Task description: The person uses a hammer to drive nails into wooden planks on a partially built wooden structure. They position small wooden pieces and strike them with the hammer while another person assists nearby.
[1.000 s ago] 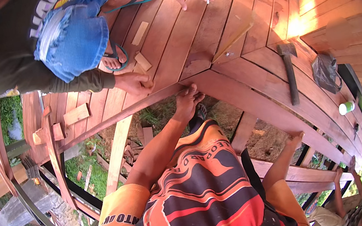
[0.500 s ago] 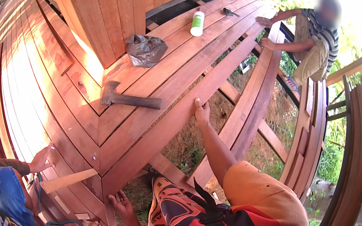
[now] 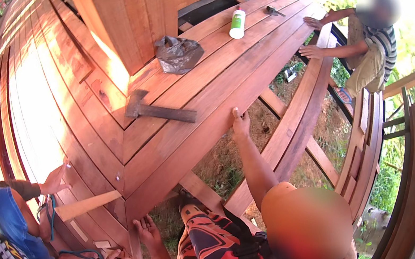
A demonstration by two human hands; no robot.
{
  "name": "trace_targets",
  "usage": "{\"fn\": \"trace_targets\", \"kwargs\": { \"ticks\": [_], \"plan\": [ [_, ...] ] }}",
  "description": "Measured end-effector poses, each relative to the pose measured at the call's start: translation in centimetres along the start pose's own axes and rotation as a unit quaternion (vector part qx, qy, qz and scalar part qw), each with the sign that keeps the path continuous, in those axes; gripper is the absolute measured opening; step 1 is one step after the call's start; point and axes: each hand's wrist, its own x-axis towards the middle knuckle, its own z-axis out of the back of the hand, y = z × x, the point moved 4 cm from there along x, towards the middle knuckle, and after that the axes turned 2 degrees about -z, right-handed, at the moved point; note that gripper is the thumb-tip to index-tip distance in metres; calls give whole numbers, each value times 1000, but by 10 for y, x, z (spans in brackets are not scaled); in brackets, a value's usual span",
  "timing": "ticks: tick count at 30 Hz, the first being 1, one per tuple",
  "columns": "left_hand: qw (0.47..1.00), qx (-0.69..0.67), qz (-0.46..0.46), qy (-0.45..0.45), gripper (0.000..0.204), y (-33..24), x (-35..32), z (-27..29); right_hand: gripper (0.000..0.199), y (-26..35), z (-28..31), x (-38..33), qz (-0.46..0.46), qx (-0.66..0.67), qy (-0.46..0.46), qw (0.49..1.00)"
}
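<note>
A long reddish deck board (image 3: 186,167) lies along the near edge of the decking, its left end at the mitred corner. My right hand (image 3: 239,124) grips its near edge, thumb on top and fingers below. My left hand (image 3: 149,231) is at the board's left end, fingers loosely bent and apart, fingertips against the edge. A hammer (image 3: 159,111) with a dark head lies on the boards beyond. At the far right end, a co-worker's two hands (image 3: 313,51) rest on the boards.
A white-and-green bottle (image 3: 237,24), a dark plastic bag (image 3: 178,53) and a small black tool (image 3: 274,11) lie near the wooden wall (image 3: 132,22). Open gaps show ground between joists (image 3: 271,101). Another person squats at left beside a wood strip (image 3: 90,205). Stacked planks (image 3: 362,144) lie right.
The gap behind the near deck board has closed up, with the board now against its neighbour. My hands stay at its edge. The whole view has shifted slightly.
</note>
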Motion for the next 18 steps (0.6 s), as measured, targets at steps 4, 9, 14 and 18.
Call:
{"fn": "trace_targets", "kwargs": {
  "ticks": [4, 9, 14, 18],
  "plan": [
    [999, -15, -14, -32, 34, 10, 7, 15, 37, -7, 10, 13, -15, -180, 18, 983],
    [998, -13, -54, -16, 21, 14, -5, -23, 52, -35, 44, 58, -78, -68, -25, 994],
    [999, -7, -34, -32, 26, 14, -13, -28, 57, -39, 52, 80, -99, -42, -2, 994],
    [996, -7, -58, -63, 26, 17, -16, -25, 58, -35, 31, 63, -155, -38, 5, 987]
  ]
}}
